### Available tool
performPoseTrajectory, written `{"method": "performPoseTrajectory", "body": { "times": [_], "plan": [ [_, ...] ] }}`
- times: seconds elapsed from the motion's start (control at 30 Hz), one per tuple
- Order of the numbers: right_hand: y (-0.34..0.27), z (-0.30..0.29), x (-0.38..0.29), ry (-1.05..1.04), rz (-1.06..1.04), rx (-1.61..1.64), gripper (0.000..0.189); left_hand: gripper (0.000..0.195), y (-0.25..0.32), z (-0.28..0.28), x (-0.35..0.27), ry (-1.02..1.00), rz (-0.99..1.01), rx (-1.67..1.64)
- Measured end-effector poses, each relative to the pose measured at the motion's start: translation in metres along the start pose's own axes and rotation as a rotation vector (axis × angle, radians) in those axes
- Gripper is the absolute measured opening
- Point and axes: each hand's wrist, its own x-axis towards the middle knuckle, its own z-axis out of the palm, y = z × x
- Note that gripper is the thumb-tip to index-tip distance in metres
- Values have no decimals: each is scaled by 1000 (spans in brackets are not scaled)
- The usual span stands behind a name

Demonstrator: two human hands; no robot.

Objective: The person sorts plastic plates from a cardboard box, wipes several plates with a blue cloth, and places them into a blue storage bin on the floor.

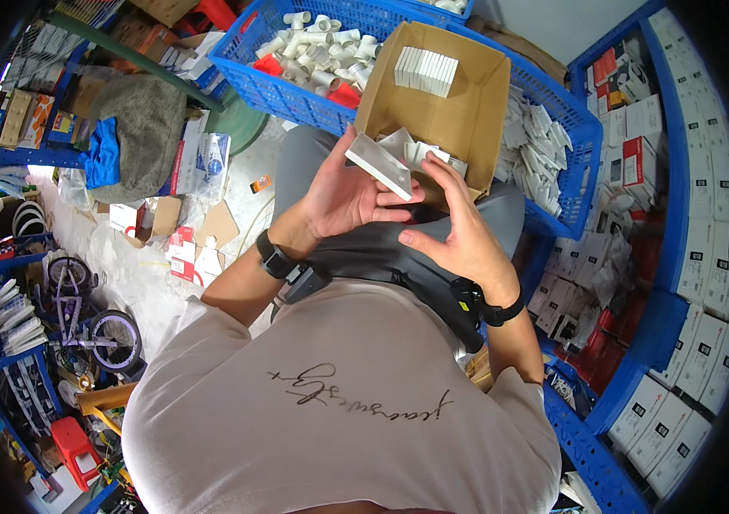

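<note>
A white rectangular plastic cover plate (380, 164) rests in my left hand (354, 196), its hollow side partly showing, with the thumb at its upper end and the fingers beneath. My right hand (460, 225) is just to the right, fingers spread and slightly curled, near a few loose white plates (425, 153) at the near end of an open cardboard box (476, 115); whether the fingertips touch them I cannot tell. At the box's far end a row of white plates (425, 70) stands side by side. The box sits by my knees, over the blue crates.
A blue plastic crate (293, 90) with white pipe fittings lies ahead; another blue crate (563, 199) at right holds many white plates. Shelving (659, 212) with boxes runs along the right. Torn cartons (197, 250) lie on the floor at left, near a small bicycle (82, 321).
</note>
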Motion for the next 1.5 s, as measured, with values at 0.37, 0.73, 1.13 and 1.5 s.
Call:
{"method": "performPoseTrajectory", "body": {
  "times": [0.37,0.73,1.13,1.5],
  "plan": [
    [6,0,-6,4,12,20,76,90,-4,-20,0,-68,-58,-131],
    [9,0,-8,-9,26,51,76,78,-3,-14,-4,-93,192,42],
    [15,-4,-10,-75,52,239,94,109,-9,-17,-7,71,507,1252],
    [26,3,2,-201,100,484,97,112,-12,-12,-5,29,495,1417]
  ]
}}
